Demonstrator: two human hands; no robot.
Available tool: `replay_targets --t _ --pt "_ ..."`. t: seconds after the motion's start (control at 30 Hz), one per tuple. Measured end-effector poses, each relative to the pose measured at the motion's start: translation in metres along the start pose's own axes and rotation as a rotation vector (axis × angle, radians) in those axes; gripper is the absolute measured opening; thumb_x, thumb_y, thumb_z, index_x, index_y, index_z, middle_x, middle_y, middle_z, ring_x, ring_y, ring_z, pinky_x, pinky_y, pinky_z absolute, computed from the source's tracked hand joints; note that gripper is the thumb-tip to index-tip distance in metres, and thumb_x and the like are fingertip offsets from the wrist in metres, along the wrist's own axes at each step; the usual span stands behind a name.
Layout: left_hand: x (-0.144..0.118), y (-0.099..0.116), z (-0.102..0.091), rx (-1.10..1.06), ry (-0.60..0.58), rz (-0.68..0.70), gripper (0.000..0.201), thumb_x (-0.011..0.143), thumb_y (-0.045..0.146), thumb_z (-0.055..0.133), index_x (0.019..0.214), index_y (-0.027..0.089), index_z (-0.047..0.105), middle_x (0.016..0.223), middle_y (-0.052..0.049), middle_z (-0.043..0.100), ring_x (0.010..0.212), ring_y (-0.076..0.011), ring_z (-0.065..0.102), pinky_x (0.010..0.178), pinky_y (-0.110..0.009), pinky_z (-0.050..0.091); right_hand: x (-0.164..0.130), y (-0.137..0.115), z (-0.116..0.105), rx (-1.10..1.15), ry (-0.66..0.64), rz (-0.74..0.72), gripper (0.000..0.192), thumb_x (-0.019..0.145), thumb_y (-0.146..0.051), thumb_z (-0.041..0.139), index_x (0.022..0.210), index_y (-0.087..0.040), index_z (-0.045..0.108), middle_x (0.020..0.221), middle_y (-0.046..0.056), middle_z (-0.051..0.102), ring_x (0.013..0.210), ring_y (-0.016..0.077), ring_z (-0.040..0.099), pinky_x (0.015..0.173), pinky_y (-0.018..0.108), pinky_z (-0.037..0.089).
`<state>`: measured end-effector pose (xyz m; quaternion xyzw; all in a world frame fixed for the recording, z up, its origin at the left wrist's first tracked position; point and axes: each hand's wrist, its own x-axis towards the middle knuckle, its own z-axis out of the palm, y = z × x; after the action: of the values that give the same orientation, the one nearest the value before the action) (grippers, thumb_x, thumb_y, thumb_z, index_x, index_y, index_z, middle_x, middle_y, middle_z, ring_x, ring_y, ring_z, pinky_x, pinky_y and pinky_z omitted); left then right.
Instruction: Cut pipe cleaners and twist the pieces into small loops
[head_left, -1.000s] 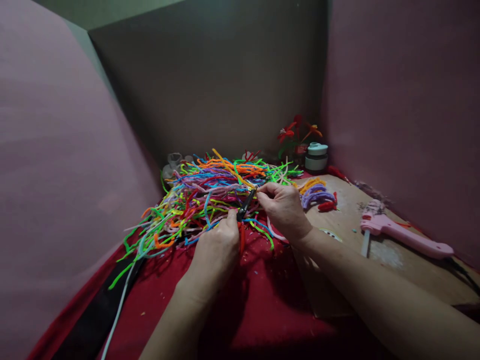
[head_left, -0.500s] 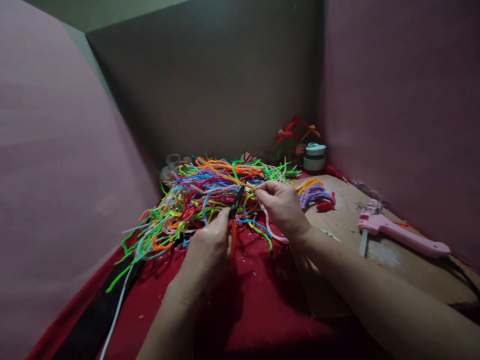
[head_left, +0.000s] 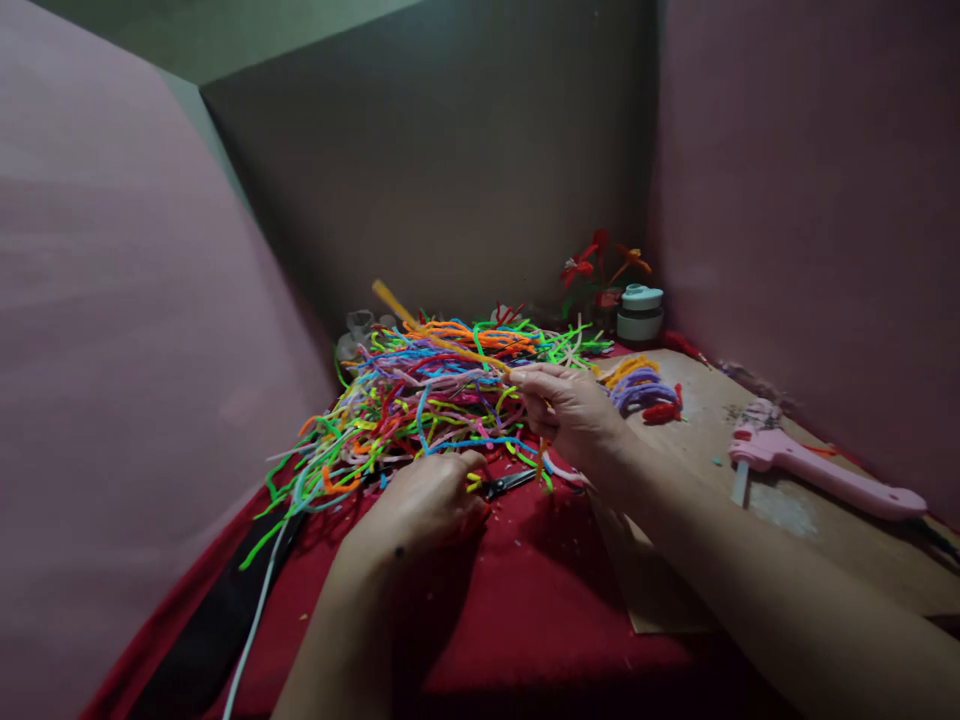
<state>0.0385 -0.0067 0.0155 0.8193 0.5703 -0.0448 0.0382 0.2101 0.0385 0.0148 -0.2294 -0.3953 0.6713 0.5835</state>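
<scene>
Since the earlier frame, left hand [head_left: 420, 495] has lowered, laying black-bladed scissors [head_left: 510, 484] flat on red cloth [head_left: 525, 600], fingers curled on the handles. Right hand [head_left: 574, 415] pinches long orange pipe cleaner [head_left: 420, 330], lifted clear of the multicoloured heap [head_left: 420, 395].

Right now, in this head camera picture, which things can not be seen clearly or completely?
- Scissors: handles hidden under the left hand; only the blades show.
- Orange pipe cleaner held by the right hand: far tip blurred.
- Pink glue gun: its cord is cut off by the right edge.
- Clear item behind the pipe cleaner pile: mostly covered and dim, so what it is stays unclear.
</scene>
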Motion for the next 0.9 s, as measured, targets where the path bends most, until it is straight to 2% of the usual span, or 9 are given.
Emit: replay_targets --t 0.1,0.23,0.4,0.5,0.6,0.67,0.8,0.9 --pt "0.0 -0.002 0.007 0.044 0.002 0.018 0.022 0.077 0.025 0.047 0.093 0.021 0.062 0.091 -0.005 0.065 0.08 -0.0186 0.059 0.07 -0.027 0.041 -0.002 0.001 0.002 -0.025 -0.024 0.01 0.012 0.062 -0.022 0.067 0.067 -0.015 0.059 0.038 -0.01 0.034 0.033 0.0018 0.018 0.036 0.021 0.007" --pt "-0.001 -0.008 0.019 0.033 0.063 0.088 0.023 0.084 0.028 0.04 0.095 0.019 0.058 0.092 -0.007 0.062 0.081 -0.0179 0.056 0.071 -0.027 0.041 -0.001 0.002 0.002 -0.055 -0.018 0.015 0.014 0.059 -0.022 0.067 0.069 -0.014 0.061 0.043 -0.007 0.046 0.034 0.0014 0.025 0.036 0.02 0.011" --pt "-0.004 -0.003 0.02 -0.035 0.013 -0.031 0.023 0.086 0.028 0.039 0.1 0.018 0.053 0.092 -0.009 0.064 0.081 -0.0184 0.061 0.07 -0.028 0.042 -0.002 0.002 0.003 -0.187 0.004 -0.107 0.011 0.061 -0.022 0.065 0.066 -0.013 0.062 0.045 -0.005 0.05 0.037 0.0023 0.031 0.038 0.02 0.018" --pt "-0.014 0.0 0.018 -0.061 0.054 -0.086 0.024 0.084 0.027 0.042 0.105 0.018 0.052 0.095 -0.01 0.066 0.085 -0.0186 0.063 0.07 -0.026 0.042 -0.001 0.003 0.002 -0.29 0.045 -0.201 0.01 0.064 -0.023 0.063 0.064 -0.013 0.061 0.047 -0.005 0.05 0.041 0.0044 0.037 0.041 0.02 0.026" --pt "-0.029 -0.004 0.019 -0.066 0.091 -0.181 0.023 0.085 0.026 0.04 0.105 0.021 0.052 0.09 -0.007 0.068 0.08 -0.0187 0.064 0.065 -0.026 0.043 0.0 0.004 0.001 -0.404 0.082 -0.28 0.01 0.066 -0.023 0.06 0.063 -0.014 0.06 0.05 -0.004 0.051 0.045 0.0065 0.042 0.046 0.022 0.032" --pt "-0.04 -0.008 0.021 -0.095 0.143 -0.199 0.029 0.087 0.026 0.038 0.112 0.021 0.05 0.09 -0.007 0.069 0.082 -0.0195 0.065 0.068 -0.027 0.045 0.0 0.005 0.0 -0.475 0.101 -0.333 0.01 0.068 -0.023 0.059 0.064 -0.014 0.061 0.052 -0.003 0.052 0.048 0.007 0.042 0.048 0.022 0.034" --pt "-0.055 -0.009 0.026 -0.053 0.376 -0.076 0.041 0.088 0.024 0.034 0.129 0.02 0.043 0.117 -0.01 0.062 0.105 -0.0202 0.059 0.086 -0.031 0.046 -0.003 0.006 0.0 -0.577 0.116 -0.395 0.011 0.069 -0.022 0.057 0.066 -0.013 0.063 0.055 -0.002 0.053 0.051 0.0081 0.043 0.05 0.023 0.035" --pt "-0.057 -0.005 0.026 0.075 0.455 -0.039 0.043 0.088 0.018 0.031 0.128 0.017 0.046 0.119 -0.012 0.06 0.104 -0.021 0.06 0.086 -0.033 0.047 -0.005 0.005 0.001 -0.612 0.125 -0.389 0.012 0.068 -0.022 0.057 0.066 -0.013 0.063 0.054 -0.002 0.052 0.051 0.0086 0.044 0.051 0.023 0.036"
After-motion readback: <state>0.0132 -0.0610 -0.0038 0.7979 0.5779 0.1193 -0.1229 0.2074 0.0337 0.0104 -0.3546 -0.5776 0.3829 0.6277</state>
